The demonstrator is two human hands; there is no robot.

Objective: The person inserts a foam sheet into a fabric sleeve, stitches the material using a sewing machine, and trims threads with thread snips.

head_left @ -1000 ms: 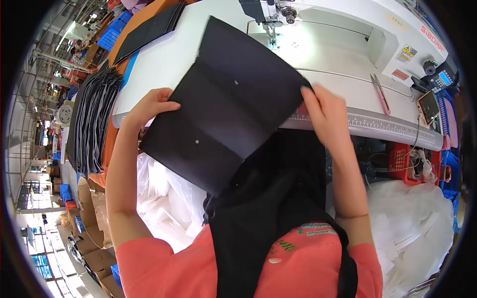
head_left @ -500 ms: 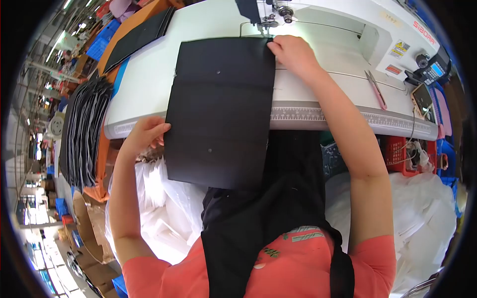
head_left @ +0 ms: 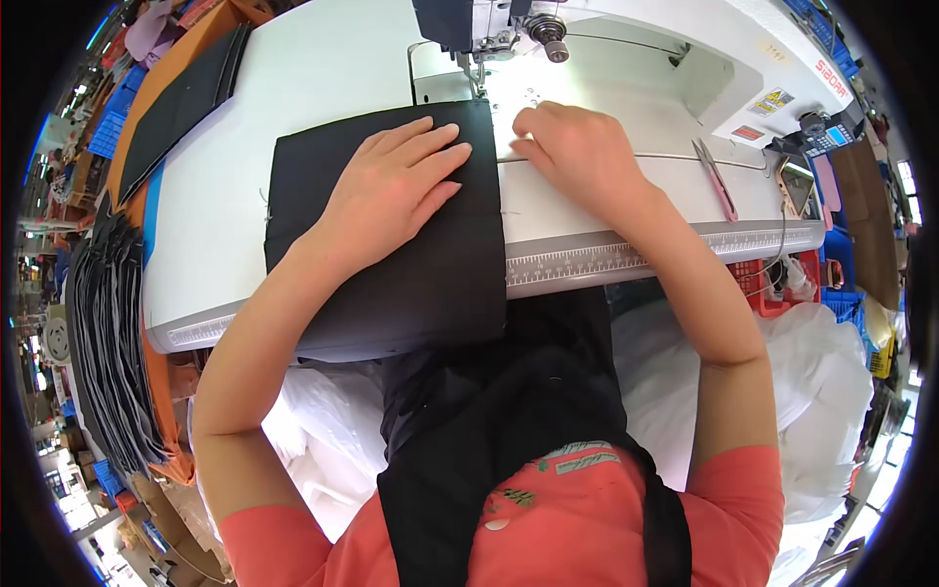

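Note:
A black rectangular fabric panel (head_left: 411, 284) lies on the white sewing machine bed, its top right corner at the presser foot (head_left: 476, 83). The lower part of the panel hangs over the front edge. My left hand (head_left: 396, 191) rests flat on it, fingers stretched toward the right edge. Just right of that edge, my right hand (head_left: 582, 157) is over the bed with curled fingers, thumb and forefinger a little apart and nothing visible between them. The sewing machine (head_left: 675, 59) stands behind both hands.
Pink-handled scissors (head_left: 719, 186) and a phone (head_left: 797, 186) lie to the right. A stack of black panels (head_left: 108, 342) hangs at the left, with more black pieces (head_left: 186, 108) above. A ruler strip (head_left: 577, 266) runs along the front edge. A red basket (head_left: 782, 284) sits below right.
My left hand has gone from the panel's left edge to flat on top of it. My right hand has let go of the top right corner. The panel's corner now meets the presser foot.

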